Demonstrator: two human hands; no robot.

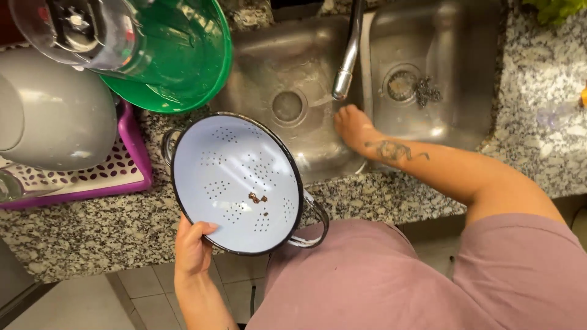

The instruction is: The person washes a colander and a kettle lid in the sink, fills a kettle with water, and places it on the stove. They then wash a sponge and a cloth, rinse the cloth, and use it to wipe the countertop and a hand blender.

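Head view: 1 steel double sink point(465, 116) with 2 basins, set in a granite counter point(92, 229). 1 green basin point(189, 67) on a purple rack point(131, 153). 1 pale blue enamel colander point(235, 180), dark rim, 2 handles, held tilted over the counter edge, a few brown scraps inside. Left hand point(192, 247) grips its lower rim. Right hand point(351, 125) reaches into the basin under 1 faucet point(347, 61); fingers hidden, can't tell how open.

Glossy enamel colander point(238, 183); brushed steel sink point(452, 122); speckled granite counter point(92, 232).
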